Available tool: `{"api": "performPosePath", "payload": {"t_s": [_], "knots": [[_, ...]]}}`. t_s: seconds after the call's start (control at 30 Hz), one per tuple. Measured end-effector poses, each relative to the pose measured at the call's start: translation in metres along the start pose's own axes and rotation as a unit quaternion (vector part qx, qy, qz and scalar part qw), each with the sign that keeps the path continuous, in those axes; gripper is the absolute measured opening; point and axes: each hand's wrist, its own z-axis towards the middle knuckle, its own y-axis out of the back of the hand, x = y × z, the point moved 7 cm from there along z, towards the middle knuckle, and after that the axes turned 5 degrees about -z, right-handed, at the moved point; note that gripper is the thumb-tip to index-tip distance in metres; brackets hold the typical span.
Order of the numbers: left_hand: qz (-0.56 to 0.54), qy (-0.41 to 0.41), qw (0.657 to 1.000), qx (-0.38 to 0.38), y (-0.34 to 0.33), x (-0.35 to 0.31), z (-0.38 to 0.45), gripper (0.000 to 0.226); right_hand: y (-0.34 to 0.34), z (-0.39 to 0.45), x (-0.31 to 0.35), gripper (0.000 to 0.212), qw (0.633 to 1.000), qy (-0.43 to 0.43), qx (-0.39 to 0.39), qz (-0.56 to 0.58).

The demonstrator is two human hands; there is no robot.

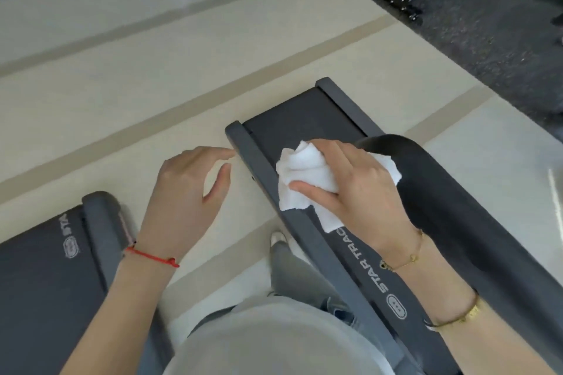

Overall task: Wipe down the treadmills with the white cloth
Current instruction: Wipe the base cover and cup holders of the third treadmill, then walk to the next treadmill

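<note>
A dark grey treadmill (307,119) with a black belt runs from the middle of the view to the lower right. My right hand (356,183) grips a bunched white cloth (304,173), which hangs over the treadmill's left side rail (253,152) and belt. Whether the cloth touches them I cannot tell. A black curved handrail (405,149) arches just right of that hand. My left hand (189,192) hovers over the floor to the left of the rail, fingers apart, holding nothing. A second treadmill (45,268) shows at the lower left.
Pale tiled floor (152,76) with darker stripes lies between and beyond the two treadmills. My leg and white shoe (278,237) stand in the gap beside the rail. Dark rubber flooring (475,39) with gym equipment frames (408,0) fills the upper right.
</note>
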Motion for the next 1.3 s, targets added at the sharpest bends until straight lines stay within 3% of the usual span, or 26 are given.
{"api": "performPosePath", "payload": {"t_s": [0.43, 0.83, 1.0, 1.3], "knots": [[0.029, 0.185, 0.978, -0.094, 0.053, 0.132, 0.086, 0.02, -0.13, 0.204, 0.015, 0.059, 0.986, 0.035, 0.119, 0.112], [0.06, 0.233, 0.962, -0.131, 0.084, 0.243, 0.215, 0.02, -0.203, 0.409, 0.016, 0.051, 0.978, 0.045, 0.141, 0.15], [0.061, 0.225, 0.964, -0.126, 0.085, 0.304, 0.284, 0.019, -0.235, 0.478, 0.01, 0.055, 0.983, 0.036, 0.129, 0.128], [0.057, 0.118, 0.99, -0.05, 0.094, 0.418, 0.471, 0.02, -0.278, 0.632, -0.009, 0.058, 0.993, -0.043, 0.057, 0.094]]}}
